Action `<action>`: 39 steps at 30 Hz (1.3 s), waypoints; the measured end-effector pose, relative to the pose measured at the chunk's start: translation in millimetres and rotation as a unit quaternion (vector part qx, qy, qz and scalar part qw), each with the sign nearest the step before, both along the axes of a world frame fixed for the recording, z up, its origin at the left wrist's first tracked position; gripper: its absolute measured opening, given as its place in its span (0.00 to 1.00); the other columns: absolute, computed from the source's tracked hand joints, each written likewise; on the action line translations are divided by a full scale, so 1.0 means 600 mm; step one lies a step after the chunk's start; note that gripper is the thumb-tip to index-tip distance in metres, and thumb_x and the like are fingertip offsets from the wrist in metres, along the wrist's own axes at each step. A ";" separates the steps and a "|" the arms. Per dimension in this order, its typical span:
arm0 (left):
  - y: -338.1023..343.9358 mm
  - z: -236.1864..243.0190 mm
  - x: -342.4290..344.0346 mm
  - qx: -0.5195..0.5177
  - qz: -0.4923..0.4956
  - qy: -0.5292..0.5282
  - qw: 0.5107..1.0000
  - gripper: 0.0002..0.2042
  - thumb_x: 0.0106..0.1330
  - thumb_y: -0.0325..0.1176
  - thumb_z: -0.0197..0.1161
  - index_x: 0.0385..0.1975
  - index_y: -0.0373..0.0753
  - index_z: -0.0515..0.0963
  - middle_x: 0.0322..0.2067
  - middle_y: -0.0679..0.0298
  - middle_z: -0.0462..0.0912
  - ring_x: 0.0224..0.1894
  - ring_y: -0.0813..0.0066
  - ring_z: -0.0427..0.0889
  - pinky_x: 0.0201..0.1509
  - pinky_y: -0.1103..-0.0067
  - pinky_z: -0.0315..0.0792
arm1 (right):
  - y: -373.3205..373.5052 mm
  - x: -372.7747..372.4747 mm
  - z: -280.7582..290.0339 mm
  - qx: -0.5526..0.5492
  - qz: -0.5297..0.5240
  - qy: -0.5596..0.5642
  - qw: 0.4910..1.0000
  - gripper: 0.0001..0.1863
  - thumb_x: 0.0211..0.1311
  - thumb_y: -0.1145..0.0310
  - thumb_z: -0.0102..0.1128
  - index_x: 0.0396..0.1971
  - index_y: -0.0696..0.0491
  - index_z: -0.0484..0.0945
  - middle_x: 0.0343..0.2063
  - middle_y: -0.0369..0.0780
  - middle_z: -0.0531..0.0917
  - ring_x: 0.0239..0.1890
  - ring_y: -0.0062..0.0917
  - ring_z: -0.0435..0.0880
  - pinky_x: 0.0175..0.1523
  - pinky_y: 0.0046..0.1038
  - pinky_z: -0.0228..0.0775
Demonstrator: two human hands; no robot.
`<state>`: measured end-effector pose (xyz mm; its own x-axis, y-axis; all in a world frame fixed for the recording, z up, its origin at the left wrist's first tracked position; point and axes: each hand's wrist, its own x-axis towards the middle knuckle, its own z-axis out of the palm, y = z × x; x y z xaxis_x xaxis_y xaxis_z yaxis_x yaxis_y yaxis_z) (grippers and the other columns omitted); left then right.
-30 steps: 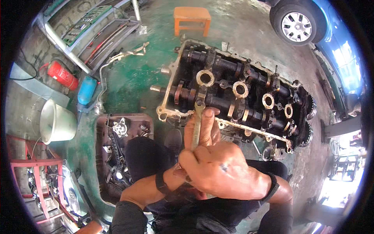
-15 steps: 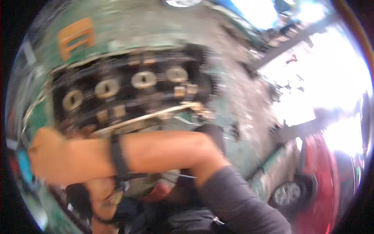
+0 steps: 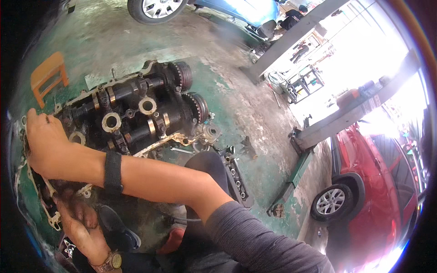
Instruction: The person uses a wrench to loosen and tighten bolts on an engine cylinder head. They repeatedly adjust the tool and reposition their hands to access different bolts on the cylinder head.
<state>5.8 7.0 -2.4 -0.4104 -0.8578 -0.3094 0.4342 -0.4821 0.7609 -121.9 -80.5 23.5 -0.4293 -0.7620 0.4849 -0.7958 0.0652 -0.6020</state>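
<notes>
A dark, oily engine cylinder head (image 3: 132, 113) with two camshafts lies across the left side of the view. Its toothed camshaft wheels (image 3: 195, 107) are at the right end. My right arm, with a black wrist strap, reaches across its near side, and my right hand (image 3: 50, 143) is at its far left end, fingers curled; what they close on is hidden. Closer to me, my left hand (image 3: 84, 223), wearing a watch (image 3: 111, 262), is beside the head's near left edge. Its greasy fingers are bent inward, and their grip is hidden.
An orange stool (image 3: 49, 77) stands behind the engine. On the floor at right lie a dark cover with round holes (image 3: 236, 177), a wrench (image 3: 182, 150) and a metal part (image 3: 211, 132). Beyond are a green lift arm (image 3: 293, 179), a red car (image 3: 368, 182) and a blue car (image 3: 241, 10).
The view has swung and sharpened, so the engine sits further left and more of the red car shows. My right hand now appears higher against the engine's left end.
</notes>
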 end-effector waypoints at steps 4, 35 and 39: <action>-0.006 0.003 0.001 0.023 -0.008 -0.003 1.000 0.19 0.78 0.46 0.50 0.50 0.33 0.73 0.19 0.72 0.59 0.14 0.86 0.52 0.15 0.86 0.49 | 0.030 -0.008 0.002 -0.069 -0.036 -0.103 0.992 0.32 0.45 0.81 0.65 0.50 0.65 0.59 0.35 0.57 0.78 0.44 0.55 0.78 0.47 0.43 0.72; -0.069 -0.120 0.023 -0.065 -0.093 0.128 0.985 0.26 0.74 0.53 0.52 0.58 0.36 0.70 0.26 0.66 0.75 0.23 0.79 0.72 0.24 0.85 0.66 | 0.265 0.102 0.023 -0.015 0.331 0.205 0.921 0.13 0.46 0.60 0.62 0.28 0.54 0.78 0.17 0.37 0.77 0.18 0.34 0.76 0.23 0.38 0.67; -0.059 -0.100 0.006 -0.068 -0.035 0.074 0.994 0.25 0.75 0.51 0.51 0.58 0.36 0.70 0.26 0.66 0.74 0.23 0.80 0.71 0.24 0.85 0.66 | 0.220 0.162 -0.013 -0.116 0.260 0.176 0.942 0.14 0.46 0.61 0.62 0.29 0.55 0.79 0.20 0.38 0.77 0.21 0.35 0.77 0.26 0.39 0.66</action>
